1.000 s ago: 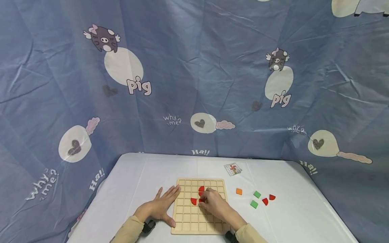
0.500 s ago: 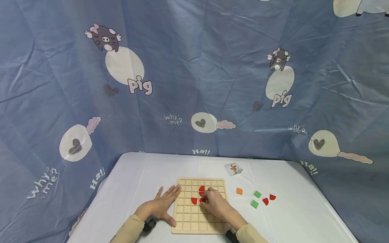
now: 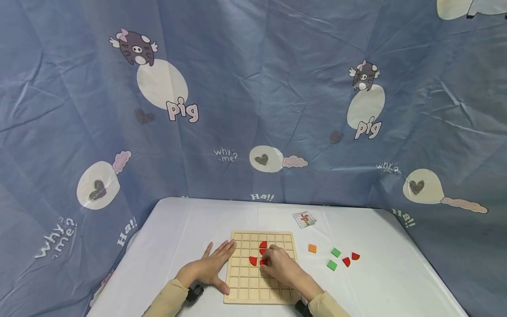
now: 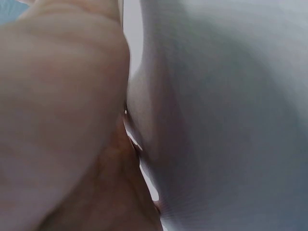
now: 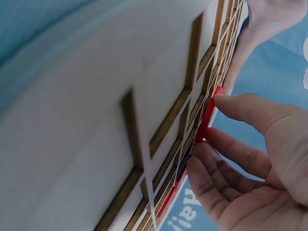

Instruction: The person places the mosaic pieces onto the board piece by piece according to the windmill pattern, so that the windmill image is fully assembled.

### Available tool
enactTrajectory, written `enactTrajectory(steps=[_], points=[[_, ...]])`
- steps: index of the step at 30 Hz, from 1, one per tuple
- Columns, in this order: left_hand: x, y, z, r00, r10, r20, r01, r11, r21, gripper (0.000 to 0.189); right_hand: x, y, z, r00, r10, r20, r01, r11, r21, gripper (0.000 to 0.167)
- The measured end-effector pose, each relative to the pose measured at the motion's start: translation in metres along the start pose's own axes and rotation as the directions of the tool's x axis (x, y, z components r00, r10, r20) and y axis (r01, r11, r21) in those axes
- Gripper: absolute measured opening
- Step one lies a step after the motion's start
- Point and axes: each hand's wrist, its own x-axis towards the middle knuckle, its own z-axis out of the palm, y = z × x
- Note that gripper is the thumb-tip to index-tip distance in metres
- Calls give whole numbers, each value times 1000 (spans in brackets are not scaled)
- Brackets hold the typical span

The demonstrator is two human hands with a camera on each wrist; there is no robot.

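Observation:
A wooden grid board (image 3: 253, 294) lies on the white table. My left hand (image 3: 207, 267) is flat with its fingers spread, fingertips and thumb touching the board's left edge. Over the board's middle, my right hand (image 3: 279, 264) pinches a red quarter-circle tile (image 3: 263, 262) between thumb and forefinger. The right wrist view shows that red tile (image 5: 207, 113) at the board's surface, its other fingers curled below. Another red quarter-circle tile (image 3: 253, 261) sits in a cell just left, and two more, one a red tile (image 3: 263, 245), sit above. Only blurred skin and table show in the left wrist view.
Right of the board lie an orange square tile (image 3: 312, 248), two green square tiles (image 3: 336, 252) and two loose red quarter-circle tiles (image 3: 346, 262). A pattern card (image 3: 304, 219) with a red pinwheel lies behind the board. Blue printed cloth (image 3: 222, 110) hangs around the table.

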Motion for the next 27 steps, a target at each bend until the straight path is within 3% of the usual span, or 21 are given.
enactTrajectory(steps=[11, 21, 27], points=[[0, 0, -1, 1000, 5, -1, -5, 1000, -6, 134, 3, 1, 2, 997, -45, -64, 43, 999, -33, 17], [-1, 0, -1, 1000, -5, 3, 5, 1000, -8, 135, 3, 1, 1, 998, -60, -35, 61, 998, 14, 8], [-1, 0, -1, 1000, 0, 4, 0, 1000, -16, 135, 6, 4, 0, 994, -107, -29, 107, 994, 15, 11]])
